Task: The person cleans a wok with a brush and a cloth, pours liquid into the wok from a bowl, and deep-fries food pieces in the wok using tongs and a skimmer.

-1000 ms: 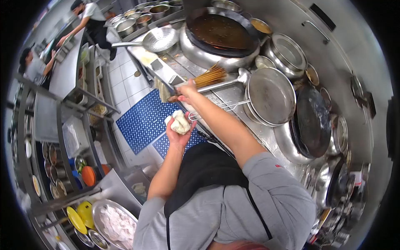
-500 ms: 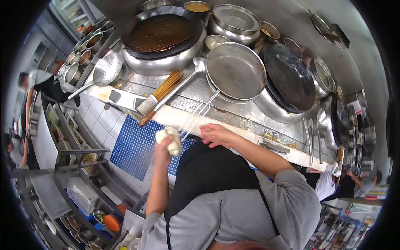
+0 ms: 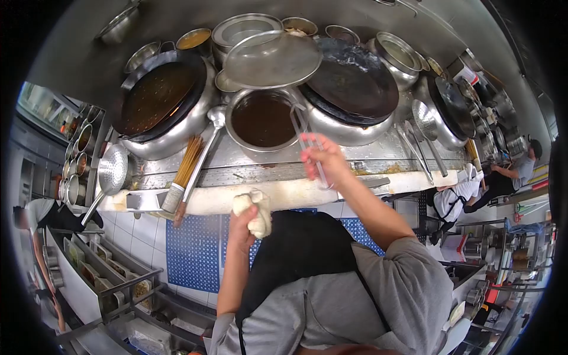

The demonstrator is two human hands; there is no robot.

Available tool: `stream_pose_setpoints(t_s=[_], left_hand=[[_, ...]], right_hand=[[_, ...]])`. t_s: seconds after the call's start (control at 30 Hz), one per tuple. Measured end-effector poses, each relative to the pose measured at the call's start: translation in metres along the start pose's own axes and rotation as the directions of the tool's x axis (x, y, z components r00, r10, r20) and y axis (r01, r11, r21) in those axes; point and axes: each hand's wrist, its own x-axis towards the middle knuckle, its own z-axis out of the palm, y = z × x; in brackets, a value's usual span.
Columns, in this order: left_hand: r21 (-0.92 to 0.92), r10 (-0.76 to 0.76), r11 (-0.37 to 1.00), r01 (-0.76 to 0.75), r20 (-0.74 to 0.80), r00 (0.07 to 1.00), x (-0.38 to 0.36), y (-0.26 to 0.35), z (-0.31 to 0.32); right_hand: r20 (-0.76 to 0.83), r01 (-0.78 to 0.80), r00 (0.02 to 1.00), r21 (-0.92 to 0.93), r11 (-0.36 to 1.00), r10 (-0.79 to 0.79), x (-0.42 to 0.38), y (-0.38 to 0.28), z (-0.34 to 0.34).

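Observation:
My right hand [image 3: 324, 161] is closed around the wire handle of a round mesh strainer [image 3: 272, 62]. The strainer is raised and tilted above and behind a metal pot [image 3: 235, 137] of dark brown liquid. Closed in my left hand [image 3: 241, 228] is a bunched white cloth [image 3: 258, 214], held in front of my black apron. Left of the pot, a ladle [image 3: 204, 154] and a bamboo wok brush [image 3: 182, 174] lie with their handles toward me.
A wok of dark liquid [image 3: 157, 100] sits at the left, and another dark wok [image 3: 349, 89] at the right. A perforated skimmer [image 3: 112, 170] rests on the counter's left end. A white towel roll [image 3: 272, 196] lines the front edge. Other people work at both sides.
My right hand has taken hold of the strainer's handle and lifted it off the pot, uncovering the dark liquid. My view has turned, while my left hand still holds the cloth.

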Motion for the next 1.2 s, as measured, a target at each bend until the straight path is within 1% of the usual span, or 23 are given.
stream_pose_setpoints(t_s=[0.1,0.17,0.23,0.3,0.33,0.37,0.4,0.43,0.53,0.57,0.6,0.63,0.73,0.8,0.83,0.87,0.93,0.97,1.03,1.07,1.1,1.13,1.2], left_hand=[[-0.014,0.084,0.996,-0.089,-0.204,0.975,0.017,-0.019,-0.011],[-0.003,0.125,0.991,-0.131,-0.269,0.955,0.025,-0.023,-0.015],[-0.016,0.133,0.989,-0.147,-0.334,0.933,0.041,-0.025,-0.022],[-0.037,0.199,0.975,-0.220,-0.299,0.933,0.057,-0.019,-0.019],[-0.008,0.189,0.980,-0.200,-0.296,0.936,0.071,-0.015,-0.033],[0.066,0.202,0.979,-0.191,-0.296,0.934,0.077,-0.005,-0.030],[0.114,0.229,0.973,-0.200,-0.380,0.896,0.077,0.011,-0.009],[0.181,0.314,0.948,-0.263,-0.373,0.873,0.093,0.016,-0.015],[0.356,0.371,0.906,-0.230,-0.403,0.837,0.124,0.047,-0.013],[0.497,0.479,0.830,-0.252,-0.405,0.779,0.143,0.052,-0.023],[0.709,0.565,0.696,-0.110,-0.447,0.693,0.147,0.063,-0.006],[0.732,0.493,0.680,-0.050,-0.406,0.770,0.152,0.074,-0.006],[0.902,0.587,0.431,-0.024,-0.260,0.767,0.190,0.090,-0.025],[0.959,0.626,0.280,-0.048,-0.145,0.766,0.233,0.089,-0.072],[0.956,0.563,0.291,-0.033,-0.144,0.814,0.231,0.094,-0.063],[0.953,0.495,0.301,-0.018,-0.140,0.858,0.223,0.103,-0.041],[0.944,0.330,0.329,-0.014,-0.101,0.939,0.226,0.110,-0.034],[0.949,0.345,0.313,-0.032,-0.082,0.935,0.236,0.110,-0.046],[0.958,0.371,0.276,-0.076,-0.033,0.928,0.259,0.104,-0.069],[0.903,0.300,0.421,-0.089,-0.046,0.953,0.253,0.106,-0.061],[0.886,0.289,0.459,-0.063,-0.081,0.954,0.238,0.112,-0.039],[0.905,0.301,0.422,-0.054,-0.084,0.950,0.234,0.115,-0.031],[0.914,0.327,0.400,-0.073,-0.068,0.943,0.238,0.118,-0.029]], right_hand=[[-0.096,0.109,0.987,-0.161,0.981,-0.126,-0.007,-0.053,-0.059],[-0.165,0.127,0.972,-0.216,0.968,-0.165,-0.012,-0.082,-0.105],[-0.210,0.077,0.970,-0.208,0.975,-0.121,-0.021,-0.106,-0.152],[-0.254,0.021,0.964,-0.216,0.976,-0.077,-0.025,-0.117,-0.208],[-0.236,-0.023,0.972,-0.201,0.979,-0.026,-0.025,-0.120,-0.238],[-0.243,-0.037,0.970,-0.217,0.975,-0.018,-0.024,-0.120,-0.263],[-0.259,-0.085,0.966,-0.241,0.967,0.020,-0.023,-0.120,-0.285],[-0.277,-0.126,0.960,-0.316,0.940,0.035,-0.027,-0.120,-0.303],[-0.392,-0.277,0.917,-0.488,0.828,0.076,-0.040,-0.129,-0.315],[-0.433,-0.318,0.899,-0.555,0.769,0.060,-0.038,-0.127,-0.325],[-0.474,-0.357,0.880,-0.612,0.706,0.033,-0.036,-0.126,-0.338],[-0.515,-0.397,0.857,-0.661,0.637,0.000,-0.036,-0.126,-0.349],[-0.451,-0.304,0.890,-0.702,0.644,-0.071,-0.042,-0.130,-0.368],[-0.311,-0.213,0.807,-0.946,0.244,-0.502,-0.049,-0.119,-0.371],[-0.163,-0.216,0.730,-0.976,0.003,-0.664,-0.052,-0.114,-0.371],[-0.254,-0.315,0.639,-0.948,0.055,-0.726,-0.061,-0.120,-0.312],[-0.175,-0.073,0.592,-0.984,0.165,-0.787,-0.057,-0.101,-0.281],[-0.144,0.053,0.556,-0.977,0.208,-0.819,-0.054,-0.089,-0.266],[-0.173,0.088,0.720,-0.938,0.336,-0.672,-0.039,-0.059,-0.206],[-0.240,0.049,0.833,-0.866,0.498,-0.498,-0.025,-0.041,-0.177],[-0.109,0.159,0.876,-0.854,0.495,-0.469,-0.003,-0.007,-0.176],[-0.237,0.017,0.940,-0.688,0.725,-0.247,0.008,0.007,-0.142],[-0.268,-0.079,0.962,-0.423,0.903,-0.042,0.041,0.039,-0.108]])
